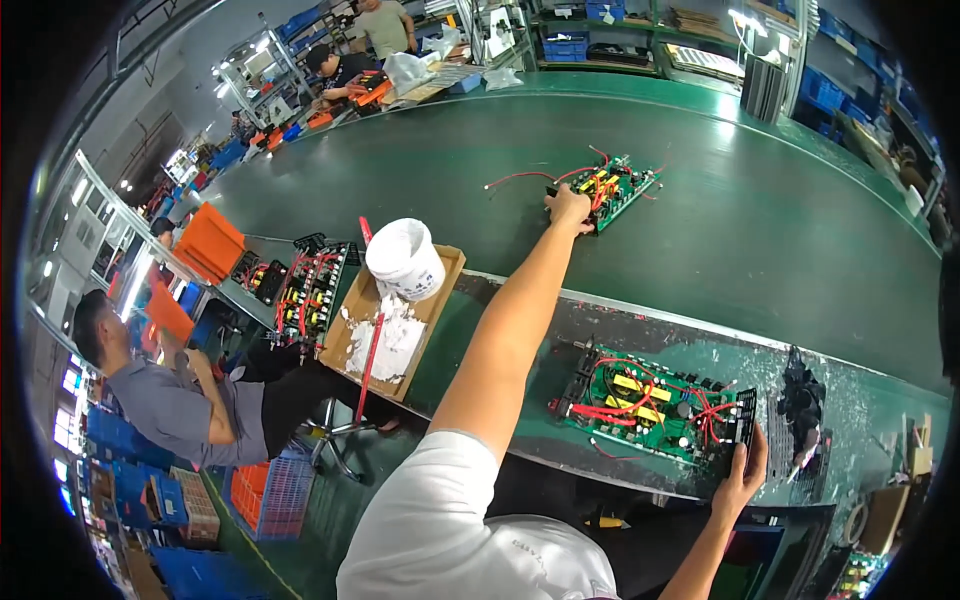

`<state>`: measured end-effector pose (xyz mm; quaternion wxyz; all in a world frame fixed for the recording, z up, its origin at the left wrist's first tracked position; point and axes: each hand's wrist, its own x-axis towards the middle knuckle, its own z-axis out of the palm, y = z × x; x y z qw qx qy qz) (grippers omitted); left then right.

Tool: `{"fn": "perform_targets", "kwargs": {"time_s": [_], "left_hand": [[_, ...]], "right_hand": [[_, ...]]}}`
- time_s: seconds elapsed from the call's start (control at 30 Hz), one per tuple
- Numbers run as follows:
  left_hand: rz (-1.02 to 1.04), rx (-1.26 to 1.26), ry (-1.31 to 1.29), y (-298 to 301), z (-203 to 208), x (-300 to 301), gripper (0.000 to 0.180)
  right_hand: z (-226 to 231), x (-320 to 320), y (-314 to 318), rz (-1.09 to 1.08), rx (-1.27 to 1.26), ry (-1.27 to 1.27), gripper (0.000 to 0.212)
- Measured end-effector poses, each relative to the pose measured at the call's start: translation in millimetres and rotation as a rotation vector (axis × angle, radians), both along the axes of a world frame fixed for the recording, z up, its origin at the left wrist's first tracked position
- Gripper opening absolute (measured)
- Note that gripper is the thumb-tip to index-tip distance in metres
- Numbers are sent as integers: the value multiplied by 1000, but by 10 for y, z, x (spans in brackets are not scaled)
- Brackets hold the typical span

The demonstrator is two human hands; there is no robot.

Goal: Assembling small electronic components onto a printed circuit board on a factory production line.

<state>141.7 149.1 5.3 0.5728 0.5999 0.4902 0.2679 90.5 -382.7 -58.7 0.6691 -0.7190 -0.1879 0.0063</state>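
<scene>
My left hand [570, 208] reaches far out over the green belt. Its fingers are closed on the near-left end of a circuit board [622, 192] with yellow transformers and loose red wires. A second circuit board [640, 408], also green with yellow parts and red wires, lies on the near workbench. At this board's right end stands a black slotted end panel [742, 415], and my right hand [742, 475] grips its lower edge, thumb in front. Some fingertips of both hands are hidden. A black end piece [578, 375] sits at the board's left end.
Left of my arm, a cardboard tray [448, 275] holds a white bucket [404, 262], white paste and a red stick [371, 365]. More boards [308, 290] lie beyond it. Black crumpled material [800, 395] rests at right. A seated co-worker [195, 395] is at left; others work farther back.
</scene>
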Motion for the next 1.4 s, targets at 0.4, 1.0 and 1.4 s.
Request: {"fn": "perform_targets", "kwargs": {"time_s": [0.4, 1.0, 1.4], "left_hand": [[-68, 27, -243, -849, 391, -1798, 41], [-725, 609, 57, -3377, -470, -3630, 24], [-1204, 180, 387, -3420, -1470, -3712, 34]], "right_hand": [[-40, 29, -22, 46, 66, -14, 41], [101, -84, 75, 140, 166, 111, 43], [122, -63, 106, 95, 142, 178, 40]]}}
